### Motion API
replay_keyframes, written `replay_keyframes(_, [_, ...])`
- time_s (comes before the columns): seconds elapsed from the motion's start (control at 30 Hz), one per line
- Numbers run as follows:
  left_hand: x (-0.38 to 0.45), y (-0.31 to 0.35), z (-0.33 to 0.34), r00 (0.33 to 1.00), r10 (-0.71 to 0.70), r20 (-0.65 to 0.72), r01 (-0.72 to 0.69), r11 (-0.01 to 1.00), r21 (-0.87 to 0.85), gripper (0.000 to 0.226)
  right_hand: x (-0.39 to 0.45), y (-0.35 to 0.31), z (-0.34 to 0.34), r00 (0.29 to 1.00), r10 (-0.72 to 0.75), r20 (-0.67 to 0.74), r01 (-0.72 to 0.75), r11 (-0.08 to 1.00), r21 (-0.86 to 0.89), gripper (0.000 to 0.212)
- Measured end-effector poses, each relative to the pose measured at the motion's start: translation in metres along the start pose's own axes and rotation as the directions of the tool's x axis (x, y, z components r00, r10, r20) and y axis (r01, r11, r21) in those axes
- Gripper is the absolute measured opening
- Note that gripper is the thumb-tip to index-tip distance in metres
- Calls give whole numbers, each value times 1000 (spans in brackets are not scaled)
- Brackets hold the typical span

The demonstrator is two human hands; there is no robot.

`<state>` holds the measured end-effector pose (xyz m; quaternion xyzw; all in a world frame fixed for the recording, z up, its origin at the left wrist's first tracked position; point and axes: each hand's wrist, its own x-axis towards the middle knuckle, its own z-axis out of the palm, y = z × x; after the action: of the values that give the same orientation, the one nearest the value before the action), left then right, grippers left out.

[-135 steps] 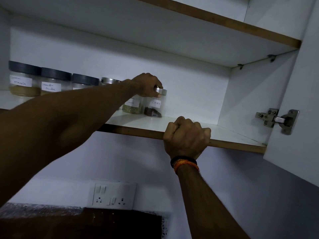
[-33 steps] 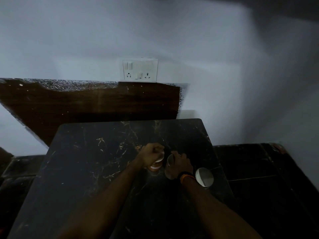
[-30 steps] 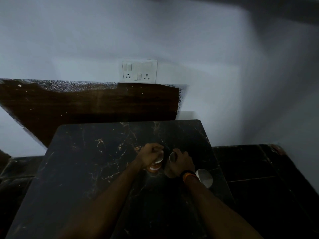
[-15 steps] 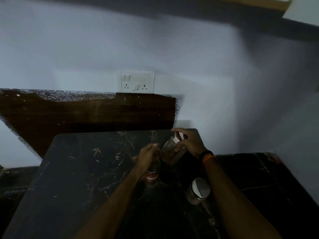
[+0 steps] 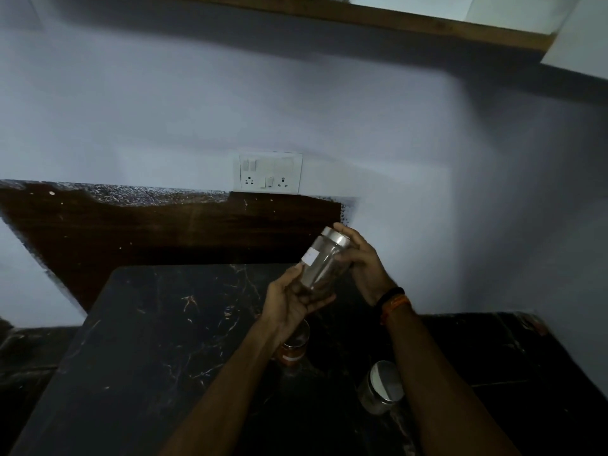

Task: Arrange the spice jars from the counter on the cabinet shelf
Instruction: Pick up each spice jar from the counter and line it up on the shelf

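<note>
A clear spice jar with a silver lid and a small white label is held tilted above the dark marble counter. My left hand cups its base from below. My right hand grips its upper part near the lid. Beneath my left wrist stands a jar with orange contents, partly hidden. A third silver-lidded jar stands on the counter by my right forearm. The wooden front edge of the cabinet shelf runs along the top of the view.
A white switch and socket plate sits on the pale wall behind the counter. A dark brown backsplash panel runs along the wall. The open white cabinet door shows at top right. A lower dark surface extends right.
My left hand let go of the orange jar and rose to the base of the jar that my right hand lifted off the counter. The view tilted up, and the shelf edge came into sight.
</note>
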<state>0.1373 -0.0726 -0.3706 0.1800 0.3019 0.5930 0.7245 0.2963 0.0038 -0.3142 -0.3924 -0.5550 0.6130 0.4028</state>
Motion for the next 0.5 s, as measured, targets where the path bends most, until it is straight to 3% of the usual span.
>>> replay_keyframes(0.17, [-2, 0, 7, 991, 134, -14, -130, 976, 175, 47, 7, 6, 11, 991, 51, -120, -31, 986, 165, 73])
replay_keyframes(0.3, [-5, 1, 18, 979, 203, -26, -186, 934, 305, 70, 13, 10, 18, 978, 89, -191, -45, 973, 227, 66])
replay_keyframes(0.37, [-5, 2, 19, 979, 204, -22, -186, 929, 320, 77, 14, 9, 19, 977, 85, -195, -29, 962, 272, 62])
replay_keyframes(0.5, [-5, 6, 15, 987, 155, 37, -159, 956, 247, 57, 7, 2, 18, 979, 73, -191, -6, 943, 333, 58])
